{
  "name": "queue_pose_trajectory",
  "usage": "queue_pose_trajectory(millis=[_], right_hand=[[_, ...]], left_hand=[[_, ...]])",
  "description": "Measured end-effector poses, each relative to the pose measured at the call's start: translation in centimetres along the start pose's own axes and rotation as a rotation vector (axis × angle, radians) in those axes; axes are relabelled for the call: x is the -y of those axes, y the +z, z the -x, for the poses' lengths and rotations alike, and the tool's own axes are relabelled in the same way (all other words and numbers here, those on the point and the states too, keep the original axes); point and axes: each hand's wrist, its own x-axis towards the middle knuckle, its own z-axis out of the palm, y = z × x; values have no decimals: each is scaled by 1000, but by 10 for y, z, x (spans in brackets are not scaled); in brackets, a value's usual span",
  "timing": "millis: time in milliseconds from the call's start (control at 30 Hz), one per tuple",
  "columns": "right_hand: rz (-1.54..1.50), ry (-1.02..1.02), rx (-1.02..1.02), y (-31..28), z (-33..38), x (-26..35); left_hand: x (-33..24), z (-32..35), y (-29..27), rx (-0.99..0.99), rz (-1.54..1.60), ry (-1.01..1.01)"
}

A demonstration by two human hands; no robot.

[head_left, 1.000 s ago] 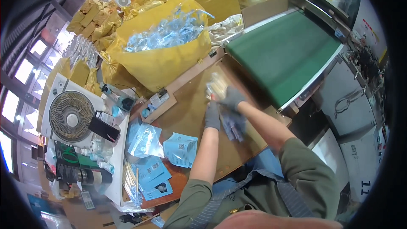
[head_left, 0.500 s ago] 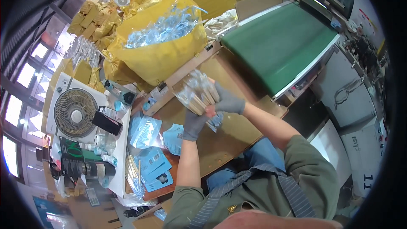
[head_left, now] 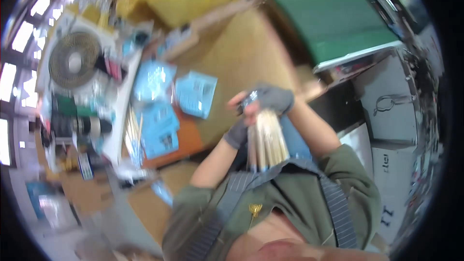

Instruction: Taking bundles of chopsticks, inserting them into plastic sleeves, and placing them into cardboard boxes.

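Trainee: State the position of the hands.

Instructor: Both hands are in front of the torso, close together, in grey gloves with bare fingertips. The right hand (head_left: 274,99) is bent around the far end of the bundle of sticks (head_left: 267,140). The left hand (head_left: 236,133) is just beside it, on the near left side; motion blur and overlap hide its fingers, so I cannot tell whether they pinch the bundle.

Trainee: State the position of the bundle.

Instructor: It extends from the right hand toward the torso. The pale sticks lie side by side, and shiny clear film (head_left: 250,98) shows at the right hand's fingers.

Trainee: List the items to the left of the hands.

Instructor: Nearest is a light-blue pouch (head_left: 196,94), flat on the work surface (head_left: 232,63). Farther left are more blue pouches (head_left: 157,128), with loose sticks (head_left: 132,135) beside them. Farthest left is a round-grilled fan (head_left: 75,61).

Trainee: List the items beyond the hands.

Instructor: The bare brown part of the work surface is directly beyond them. A green conveyor belt (head_left: 338,24) is beyond and to the right; a yellow sack (head_left: 193,0) is farther off, beyond and to the left.
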Motion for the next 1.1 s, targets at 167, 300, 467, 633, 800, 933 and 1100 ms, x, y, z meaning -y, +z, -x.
queue_pose_trajectory(millis=[167, 300, 467, 633, 800, 933, 1100], right_hand=[[-69, -134, -302, -6, 15, -41], [-48, -147, -282, 6, 7, -44], [-28, -49, -228, 34, -1, -41], [-262, 77, -175, -1, -29, -83], [-384, -280, -273, -16, -65, -130], [-469, -131, -225, -15, -31, -181], [260, 60, -601, 69, 88, -142]], left_hand=[[-22, 55, 10, -620, -1321, 41], [-55, 50, 21, -1215, -2513, 643], [-107, 61, -25, -1405, -2743, 402], [-65, 53, 10, -1077, -2597, 670], [4, 73, 63, -750, -2411, 726], [19, 93, 76, -758, -2281, 704], [56, 131, 66, -475, -1970, 615]])
